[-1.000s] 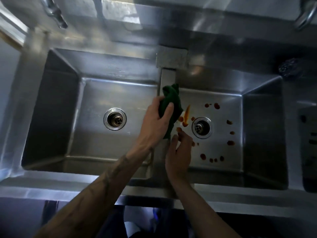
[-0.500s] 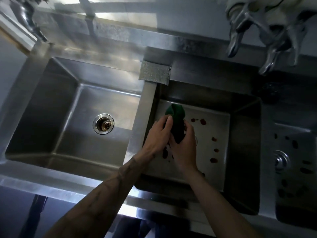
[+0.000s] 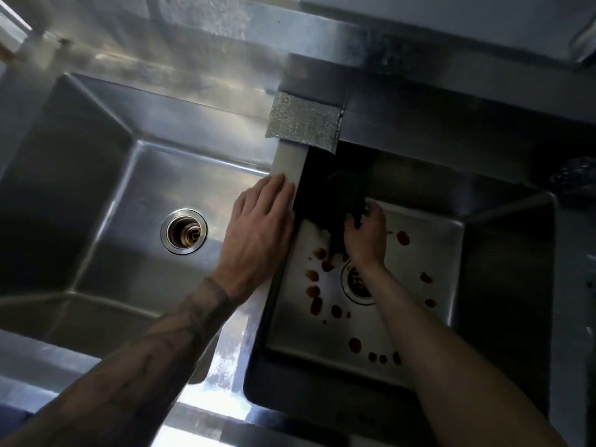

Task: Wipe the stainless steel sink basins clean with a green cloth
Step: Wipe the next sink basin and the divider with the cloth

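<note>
Two stainless steel basins lie below me. The left basin (image 3: 106, 195) looks free of stains and has a round drain (image 3: 183, 231). The right basin (image 3: 442, 259) has several red-brown spots (image 3: 314, 290) on its floor around its drain (image 3: 356, 282). My right hand (image 3: 366, 235) is down in the right basin and grips the dark green cloth (image 3: 348, 195) against the far left part of the floor. My left hand (image 3: 261, 229) rests flat, fingers straight, on the divider (image 3: 288, 162) between the basins.
A silvery scouring pad (image 3: 304, 122) lies on the ledge at the far end of the divider. A dark scrubber (image 3: 577, 177) sits on the rim at the far right. The front rim (image 3: 225, 366) runs below my forearms.
My left hand has let go of the cloth and moved left onto the divider. My right hand alone now holds the cloth, lower in the right basin.
</note>
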`<control>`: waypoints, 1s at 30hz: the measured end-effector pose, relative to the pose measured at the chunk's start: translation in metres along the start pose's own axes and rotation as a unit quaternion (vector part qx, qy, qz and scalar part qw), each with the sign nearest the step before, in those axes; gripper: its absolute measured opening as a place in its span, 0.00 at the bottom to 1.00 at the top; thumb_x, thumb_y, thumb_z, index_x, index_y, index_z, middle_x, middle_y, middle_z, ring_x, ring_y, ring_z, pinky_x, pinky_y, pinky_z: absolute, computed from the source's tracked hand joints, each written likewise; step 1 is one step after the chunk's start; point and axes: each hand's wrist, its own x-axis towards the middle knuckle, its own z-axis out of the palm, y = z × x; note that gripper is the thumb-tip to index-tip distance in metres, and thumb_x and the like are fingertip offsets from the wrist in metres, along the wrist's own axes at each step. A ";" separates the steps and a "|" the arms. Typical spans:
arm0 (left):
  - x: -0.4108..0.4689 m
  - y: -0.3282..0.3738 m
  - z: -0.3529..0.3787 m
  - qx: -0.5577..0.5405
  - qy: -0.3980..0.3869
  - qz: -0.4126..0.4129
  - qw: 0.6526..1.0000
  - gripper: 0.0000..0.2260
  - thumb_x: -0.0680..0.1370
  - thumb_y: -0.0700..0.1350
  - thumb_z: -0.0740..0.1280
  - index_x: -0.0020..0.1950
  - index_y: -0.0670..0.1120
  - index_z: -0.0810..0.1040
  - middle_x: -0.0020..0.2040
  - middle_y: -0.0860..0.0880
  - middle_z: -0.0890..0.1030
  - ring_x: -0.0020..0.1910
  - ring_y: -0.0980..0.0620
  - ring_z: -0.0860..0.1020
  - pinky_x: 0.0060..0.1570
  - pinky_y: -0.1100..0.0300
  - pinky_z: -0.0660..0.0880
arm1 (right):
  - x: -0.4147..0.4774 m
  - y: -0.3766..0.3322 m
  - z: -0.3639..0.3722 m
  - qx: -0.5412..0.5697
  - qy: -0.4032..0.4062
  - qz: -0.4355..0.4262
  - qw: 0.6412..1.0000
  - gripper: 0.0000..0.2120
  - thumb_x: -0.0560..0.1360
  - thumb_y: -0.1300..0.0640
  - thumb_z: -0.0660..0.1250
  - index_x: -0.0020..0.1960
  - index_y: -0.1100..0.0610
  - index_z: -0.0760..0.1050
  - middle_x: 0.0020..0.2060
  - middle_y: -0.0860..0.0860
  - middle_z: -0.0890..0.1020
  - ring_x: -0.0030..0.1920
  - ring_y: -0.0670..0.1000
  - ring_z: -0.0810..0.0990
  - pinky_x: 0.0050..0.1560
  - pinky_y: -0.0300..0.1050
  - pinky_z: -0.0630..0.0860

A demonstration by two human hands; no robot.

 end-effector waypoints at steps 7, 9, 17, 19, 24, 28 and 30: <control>-0.003 -0.005 0.012 0.006 0.031 0.000 1.000 0.21 0.88 0.48 0.58 0.78 0.42 0.72 0.80 0.42 0.71 0.79 0.41 0.68 0.74 0.41 0.68 | 0.023 0.030 0.032 -0.158 0.017 -0.125 0.979 0.22 0.82 0.54 0.66 0.73 0.59 0.69 0.69 0.58 0.70 0.67 0.59 0.72 0.66 0.49 0.70; -0.003 -0.005 0.013 0.005 0.033 -0.001 0.999 0.21 0.87 0.48 0.58 0.78 0.42 0.73 0.80 0.43 0.71 0.79 0.42 0.68 0.74 0.41 0.68 | 0.037 0.036 0.043 -0.204 0.022 -0.171 0.964 0.23 0.81 0.51 0.67 0.73 0.58 0.70 0.70 0.59 0.70 0.68 0.60 0.70 0.68 0.54 0.69; -0.002 -0.004 0.013 0.019 0.039 -0.005 0.999 0.21 0.85 0.47 0.62 0.77 0.42 0.74 0.80 0.43 0.71 0.79 0.41 0.68 0.70 0.44 0.70 | 0.037 0.041 0.108 -0.307 0.025 -0.180 0.934 0.23 0.81 0.39 0.61 0.70 0.50 0.73 0.69 0.60 0.71 0.65 0.64 0.69 0.62 0.60 0.69; -0.003 -0.002 0.013 0.019 0.033 -0.008 0.999 0.21 0.85 0.47 0.62 0.78 0.42 0.73 0.80 0.43 0.71 0.79 0.41 0.68 0.69 0.44 0.71 | 0.023 0.058 0.104 -0.310 0.021 -0.231 0.922 0.20 0.80 0.43 0.64 0.68 0.50 0.75 0.65 0.59 0.74 0.61 0.63 0.71 0.59 0.58 0.71; -0.002 -0.001 0.012 0.014 0.031 -0.014 0.999 0.21 0.85 0.48 0.61 0.77 0.41 0.73 0.80 0.43 0.71 0.79 0.40 0.68 0.68 0.43 0.71 | 0.054 0.084 0.078 -0.334 0.064 -0.243 0.908 0.18 0.80 0.46 0.64 0.66 0.52 0.76 0.63 0.61 0.74 0.61 0.63 0.71 0.58 0.59 0.72; -0.002 -0.001 0.013 0.015 0.037 -0.014 0.999 0.21 0.85 0.46 0.62 0.77 0.41 0.74 0.79 0.43 0.71 0.79 0.41 0.68 0.67 0.43 0.73 | 0.054 0.059 0.102 -0.295 0.097 -0.171 0.935 0.20 0.79 0.43 0.64 0.66 0.52 0.76 0.65 0.59 0.74 0.64 0.62 0.70 0.62 0.59 0.70; -0.002 -0.001 0.013 0.015 0.038 -0.012 0.999 0.21 0.85 0.46 0.62 0.77 0.42 0.74 0.79 0.43 0.71 0.79 0.41 0.68 0.66 0.43 0.74 | 0.033 0.071 0.098 -0.315 0.034 -0.272 0.909 0.20 0.79 0.41 0.65 0.67 0.51 0.76 0.65 0.57 0.74 0.64 0.60 0.70 0.63 0.57 0.69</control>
